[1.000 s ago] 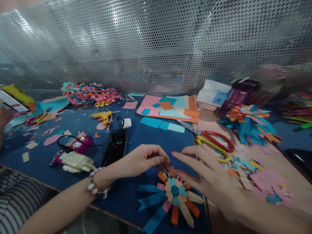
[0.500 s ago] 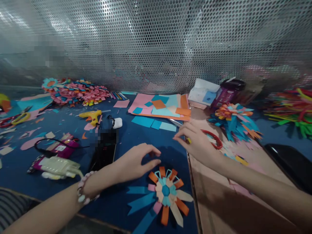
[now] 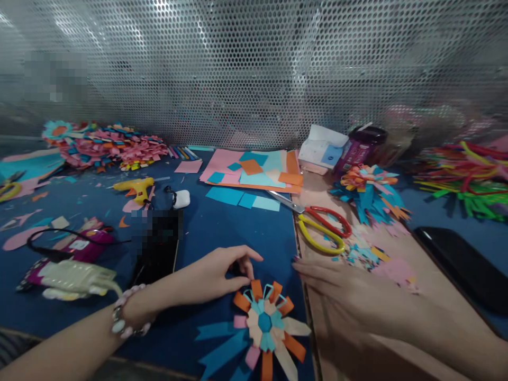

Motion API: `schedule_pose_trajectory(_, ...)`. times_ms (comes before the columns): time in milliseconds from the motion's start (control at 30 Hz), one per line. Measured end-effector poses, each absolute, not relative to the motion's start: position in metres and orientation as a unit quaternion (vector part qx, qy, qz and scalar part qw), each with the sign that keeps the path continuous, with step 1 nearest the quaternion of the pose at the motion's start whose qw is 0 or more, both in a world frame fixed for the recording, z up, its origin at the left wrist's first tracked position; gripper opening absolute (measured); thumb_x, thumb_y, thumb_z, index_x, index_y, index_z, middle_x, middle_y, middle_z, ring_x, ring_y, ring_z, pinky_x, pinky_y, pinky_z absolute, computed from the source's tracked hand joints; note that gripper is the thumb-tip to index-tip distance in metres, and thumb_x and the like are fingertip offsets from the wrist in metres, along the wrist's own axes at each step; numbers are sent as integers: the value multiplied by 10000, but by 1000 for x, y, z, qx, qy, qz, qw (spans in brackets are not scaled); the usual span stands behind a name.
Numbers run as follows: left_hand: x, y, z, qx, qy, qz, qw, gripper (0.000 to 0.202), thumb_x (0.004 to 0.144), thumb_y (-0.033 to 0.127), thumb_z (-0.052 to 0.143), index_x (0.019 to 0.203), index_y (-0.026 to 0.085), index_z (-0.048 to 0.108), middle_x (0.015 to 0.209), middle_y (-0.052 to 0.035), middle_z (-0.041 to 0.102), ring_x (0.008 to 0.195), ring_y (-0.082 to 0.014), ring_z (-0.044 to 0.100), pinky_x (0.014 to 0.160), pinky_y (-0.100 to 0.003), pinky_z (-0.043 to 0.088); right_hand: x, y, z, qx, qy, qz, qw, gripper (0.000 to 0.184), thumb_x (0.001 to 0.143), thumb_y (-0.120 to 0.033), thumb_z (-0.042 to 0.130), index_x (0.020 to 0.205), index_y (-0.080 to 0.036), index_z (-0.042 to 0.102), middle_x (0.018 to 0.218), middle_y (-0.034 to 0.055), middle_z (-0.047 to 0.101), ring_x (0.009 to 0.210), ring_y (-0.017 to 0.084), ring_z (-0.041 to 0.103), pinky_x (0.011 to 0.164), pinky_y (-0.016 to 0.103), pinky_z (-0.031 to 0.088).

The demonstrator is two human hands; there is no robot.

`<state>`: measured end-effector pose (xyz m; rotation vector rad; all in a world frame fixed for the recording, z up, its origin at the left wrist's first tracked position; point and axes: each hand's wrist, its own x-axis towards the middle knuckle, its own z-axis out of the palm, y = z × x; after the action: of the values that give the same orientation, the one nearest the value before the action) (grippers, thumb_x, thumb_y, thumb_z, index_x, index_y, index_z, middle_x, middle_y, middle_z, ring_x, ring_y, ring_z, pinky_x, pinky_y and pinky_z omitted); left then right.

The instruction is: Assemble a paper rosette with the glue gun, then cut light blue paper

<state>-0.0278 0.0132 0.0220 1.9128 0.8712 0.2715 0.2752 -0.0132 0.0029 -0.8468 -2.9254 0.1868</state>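
Note:
A paper flower with a blue centre, peach and orange loops and long blue and cream strips lies at the front of the blue table. My left hand hovers just above its upper left edge, fingers loosely curled and thumb apart, holding nothing; whether the thumb touches an orange loop I cannot tell. To the flower's right, my right hand is low over the brown board with fingers stretched out and nothing in them. Beyond that hand lie scissors with one red and one yellow handle.
Coloured paper sheets lie at the back by a perforated metal wall. A yellow glue gun, a phone and a power plug are at left. At right are another paper flower, paper scraps and a black phone.
My right hand has moved back from near the scissors toward me and straightened its fingers, uncovering the scissors. My left hand has come slightly lower, nearer the flower. The view has shifted a little.

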Motion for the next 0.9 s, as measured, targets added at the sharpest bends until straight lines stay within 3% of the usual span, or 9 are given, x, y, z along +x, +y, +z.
schedule_pose_trajectory(67,-29,14,23,789,355,111,489,317,881,181,537,1197,203,516,947,-20,656,856,-144,608,764,-273,471,290,-24,13,-318,-945,40,60,390,859,-79,378,1129,-141,653,1150,117,674,1035,240,650,844,379,581)
schedule_pose_trajectory(133,-30,13,24,799,350,110,476,310,885,184,524,1194,210,523,961,-19,648,863,-144,603,785,-279,468,293,-31,20,-333,-939,11,87,382,890,-89,351,1054,-176,686,1059,109,707,958,228,676,805,367,591)
schedule_pose_trajectory(200,-30,11,24,809,346,103,464,330,882,199,534,1211,219,518,995,-22,641,893,-149,591,813,-290,465,284,-33,20,-325,-939,-1,110,382,900,-106,365,1147,-176,648,1183,113,657,1090,247,619,890,405,555)
schedule_pose_trajectory(300,-29,8,21,818,348,97,447,411,845,263,614,1240,228,507,1037,-28,630,921,-166,569,830,-308,459,265,-33,5,-325,-938,23,116,465,913,-218,472,1373,-157,451,1400,112,484,1280,266,459,997,456,478)
schedule_pose_trajectory(367,-26,7,18,820,354,99,438,459,814,298,663,1241,227,510,1037,-32,622,926,-174,561,829,-313,453,258,-30,-8,-341,-931,59,115,636,860,-322,607,1422,-144,369,1436,136,433,1307,293,413,1013,489,449)
schedule_pose_trajectory(433,-24,6,16,821,361,99,432,458,803,318,679,1225,224,526,1009,-31,618,926,-177,562,827,-314,446,257,-26,-16,-381,-912,88,121,713,781,-369,703,1399,-171,406,1395,140,471,1286,315,414,1007,512,429)
schedule_pose_trajectory(567,-22,6,18,815,367,98,438,405,818,298,664,1195,212,547,957,-24,615,886,-164,579,795,-293,446,260,-18,-14,-462,-864,151,133,487,693,-422,772,1110,-228,610,1144,82,577,1150,304,456,933,483,430)
schedule_pose_trajectory(667,-22,6,22,805,367,100,455,383,821,279,657,1181,195,558,937,-27,606,850,-154,582,751,-268,455,257,-17,-8,-496,-828,231,119,311,689,-368,787,893,-213,610,993,47,580,1012,260,483,832,406,442)
schedule_pose_trajectory(900,-23,9,20,811,346,108,459,391,803,308,681,1163,186,590,930,-39,610,857,-159,586,761,-265,459,247,-12,-1,-500,-796,330,91,107,745,-204,693,678,-197,611,820,25,591,897,222,515,799,358,379)
